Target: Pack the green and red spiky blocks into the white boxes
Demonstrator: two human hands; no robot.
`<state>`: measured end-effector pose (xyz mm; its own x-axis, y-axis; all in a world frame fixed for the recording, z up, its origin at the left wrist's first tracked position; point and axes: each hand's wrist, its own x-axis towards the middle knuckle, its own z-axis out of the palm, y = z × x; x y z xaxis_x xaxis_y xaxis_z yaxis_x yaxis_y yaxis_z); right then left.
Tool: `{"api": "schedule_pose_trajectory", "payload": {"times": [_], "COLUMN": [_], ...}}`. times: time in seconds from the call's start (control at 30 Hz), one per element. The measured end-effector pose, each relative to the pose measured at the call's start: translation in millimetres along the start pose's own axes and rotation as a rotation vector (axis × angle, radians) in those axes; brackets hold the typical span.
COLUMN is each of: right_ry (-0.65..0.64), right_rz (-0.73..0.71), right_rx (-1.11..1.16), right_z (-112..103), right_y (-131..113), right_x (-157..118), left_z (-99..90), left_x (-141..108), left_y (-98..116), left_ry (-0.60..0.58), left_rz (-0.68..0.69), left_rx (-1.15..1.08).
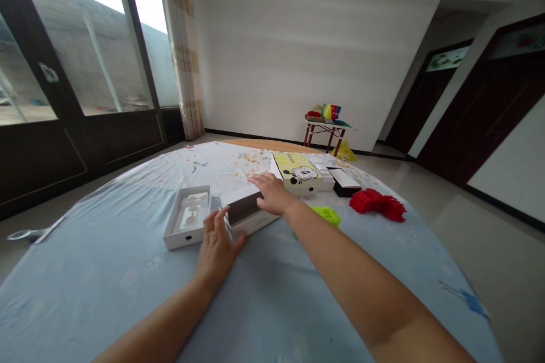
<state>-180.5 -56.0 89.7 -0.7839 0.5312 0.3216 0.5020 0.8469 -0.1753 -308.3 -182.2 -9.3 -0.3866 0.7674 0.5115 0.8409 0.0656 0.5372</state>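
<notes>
A white box (263,220) with a shadowed hollow interior rests on the cloth-covered table between my two hands. My left hand (217,249) is at its left end, thumb along the front and fingers bent over the end wall. Across its upper right part reaches my right hand (275,191), with the fingers over the far edge and the thumb by the opening. Just left of it lies a shallow white tray-like box (169,232), with a pale insert (193,212) inside and a small dark mark on the front.
Behind my right hand stands a yellow cartoon-print box (296,173), beside white boxes (327,178) and a black-and-white box (344,181). A lime-green item (327,215) is partly behind my right forearm. Red textured material (377,204) lies at right. A small table (327,125) stands by the wall.
</notes>
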Motion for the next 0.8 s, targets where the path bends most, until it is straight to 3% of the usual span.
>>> {"api": "schedule_pose_trajectory", "payload": {"times": [0.13, 0.23, 0.4, 0.53, 0.7, 0.8], "right_ry": [-0.179, -0.219, 0.008, 0.264, 0.4, 0.468], "right_rz": [0.05, 0.036, -0.016, 0.102, 0.418, 0.493], "right_rx": [-0.135, -0.214, -0.181, -0.145, -0.071, -0.104], "right_z": [21.5, 18.4, -16.5, -40.1, -38.4, -27.6], "right_y": [-3.6, -0.7, 8.6, 17.3, 32.9, 38.1], "right_x": [24.9, 30.1, 36.6, 52.1, 73.0, 78.9], "left_z": [7.2, 10.8, 14.9, 15.1, 10.1, 1.2], "left_x": [1.5, 2.6, 4.2, 5.0, 4.8, 6.8], "left_y": [-6.3, -9.9, -12.9, -14.2, -13.3, -10.5], "left_ry": [0.055, 0.022, 0.006, -0.048, -0.125, -0.179], "left_rz": [-0.017, 0.004, 0.089, 0.105, 0.094, 0.09], "left_rx": [-0.029, -0.024, 0.007, 0.066, 0.119, 0.103]}}
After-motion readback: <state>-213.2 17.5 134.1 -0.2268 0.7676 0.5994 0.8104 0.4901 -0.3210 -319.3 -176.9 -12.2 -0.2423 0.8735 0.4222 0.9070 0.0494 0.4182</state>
